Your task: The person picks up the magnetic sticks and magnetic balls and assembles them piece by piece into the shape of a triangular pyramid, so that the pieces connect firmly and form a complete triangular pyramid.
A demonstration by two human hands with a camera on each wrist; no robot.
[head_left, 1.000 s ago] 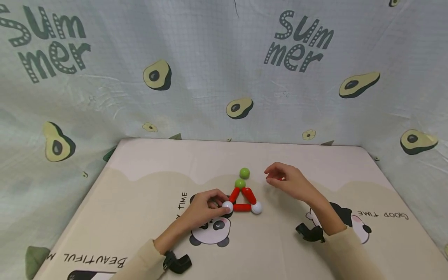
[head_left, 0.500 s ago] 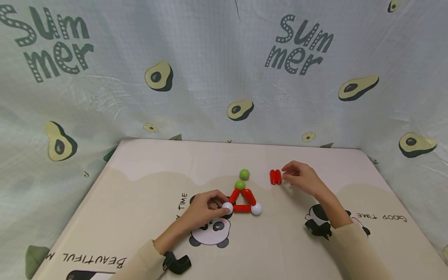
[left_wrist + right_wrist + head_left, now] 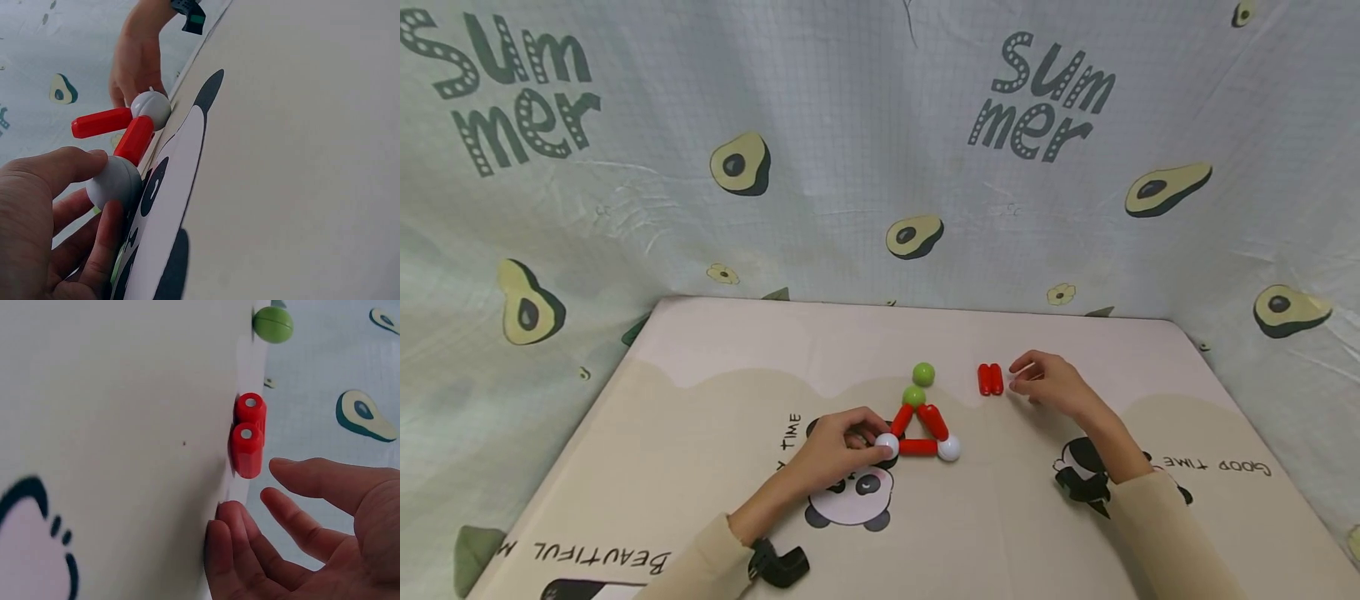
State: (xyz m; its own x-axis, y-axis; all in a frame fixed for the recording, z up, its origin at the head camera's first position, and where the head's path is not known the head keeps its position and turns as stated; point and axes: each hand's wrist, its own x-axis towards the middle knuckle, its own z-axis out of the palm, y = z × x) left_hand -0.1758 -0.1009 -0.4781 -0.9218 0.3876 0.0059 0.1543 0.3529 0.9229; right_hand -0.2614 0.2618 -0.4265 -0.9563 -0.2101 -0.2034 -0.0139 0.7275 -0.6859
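In the head view my left hand (image 3: 842, 446) pinches a white ball (image 3: 887, 445) at the left corner of a small triangle of magnetic pieces. The left wrist view shows thumb and fingertips on that white ball (image 3: 115, 181). Three red magnetic rods (image 3: 919, 447) form the sides; another white ball (image 3: 949, 447) and a green ball (image 3: 913, 396) sit at the other corners. Two more red rods (image 3: 990, 379) lie side by side to the right. Just right of them is my right hand (image 3: 1051, 385), fingers loosely bent and apart, holding nothing in the right wrist view.
A second green ball (image 3: 923, 374) sits just behind the triangle's green corner. The table (image 3: 700, 467) has a printed cover with pandas and lettering. Behind it hangs a pale curtain (image 3: 820, 167) with avocado prints. Black straps with mounts (image 3: 778, 565) sit at the wrists.
My right hand has let go of the two red rods, leaving them on the table, and drawn back to the right. My left hand stays on the white ball.
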